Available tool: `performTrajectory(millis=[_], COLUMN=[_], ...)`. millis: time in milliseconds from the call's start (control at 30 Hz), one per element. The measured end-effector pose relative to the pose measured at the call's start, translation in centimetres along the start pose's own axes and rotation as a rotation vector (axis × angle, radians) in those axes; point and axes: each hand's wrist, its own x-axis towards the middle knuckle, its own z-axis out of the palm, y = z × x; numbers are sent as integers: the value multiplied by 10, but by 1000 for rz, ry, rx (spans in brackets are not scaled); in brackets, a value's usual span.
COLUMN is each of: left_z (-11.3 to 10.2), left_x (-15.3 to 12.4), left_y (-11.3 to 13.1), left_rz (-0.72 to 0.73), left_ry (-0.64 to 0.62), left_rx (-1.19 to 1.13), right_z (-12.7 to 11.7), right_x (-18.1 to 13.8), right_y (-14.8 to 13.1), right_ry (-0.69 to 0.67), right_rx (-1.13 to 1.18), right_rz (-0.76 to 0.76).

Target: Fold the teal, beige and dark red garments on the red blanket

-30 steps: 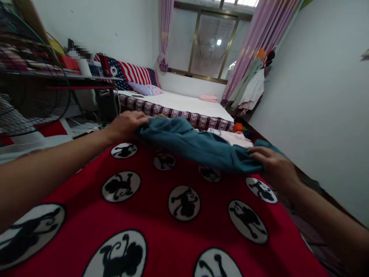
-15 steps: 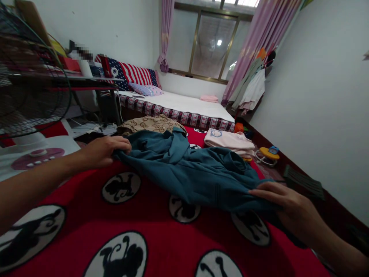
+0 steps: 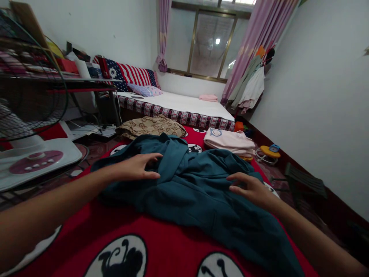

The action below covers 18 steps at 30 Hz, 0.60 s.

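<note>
A dark teal garment (image 3: 198, 196), perhaps a jacket or shirt, lies crumpled across a red blanket (image 3: 161, 246) with black-and-white round patterns. Over the garment's left part is my left hand (image 3: 141, 167), thumb and fingers apart, holding nothing. My right hand (image 3: 250, 188) hovers at its right part with thumb and fingers apart, also without a grip. Whether either hand touches the cloth is hard to tell. Behind the garment rest a brown patterned folded cloth (image 3: 152, 125) on the left and a folded pale pink garment (image 3: 229, 142) on the right.
A fan (image 3: 34, 150) with a white base stands at the left, by a cluttered desk (image 3: 86, 81). A bed (image 3: 184, 105) spans the back under the window. On the right are a yellow stool (image 3: 270, 151) and a dark green slatted chair (image 3: 305, 179).
Both hands have let go of the teal garment's edges and moved inward over it. The garment now lies lower and flatter, its ends dropped onto the blanket.
</note>
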Motion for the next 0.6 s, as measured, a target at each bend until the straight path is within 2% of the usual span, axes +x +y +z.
performTrajectory(millis=[100,167,233,300,367,400,433,467,500,600], left_z=[36,49,51,47,39,35,30,25,20,5], left_x=[5,-6,-25,-43,-51,-50,-45,-37,-26,13], left_y=[29,49,67,80,85,83,79,73,63,25], left_rz=[148,288,419,476,409,348,284,226,176,51], left_ry=[54,-35,-244,-553,-900,-1010,-1033,-955,-779,-71], left_rx=[-4,17,7,-67,-203,-282,-348,-385,-381,-103], right_z=[31,45,51,50,44,40,37,33,30,21], right_x=[15,14,11,11,15,19,24,30,36,55], right_y=[-9,-15,-18,-18,-15,-12,-8,-4,1,18], right_ry=[-57,-124,-155,-130,-54,-5,48,100,146,244], right_rx=[-7,-54,-117,-156,-165,-179,-211,-261,-328,-555], right_rz=[-89,-142,-173,-179,-177,-172,-160,-137,-99,77])
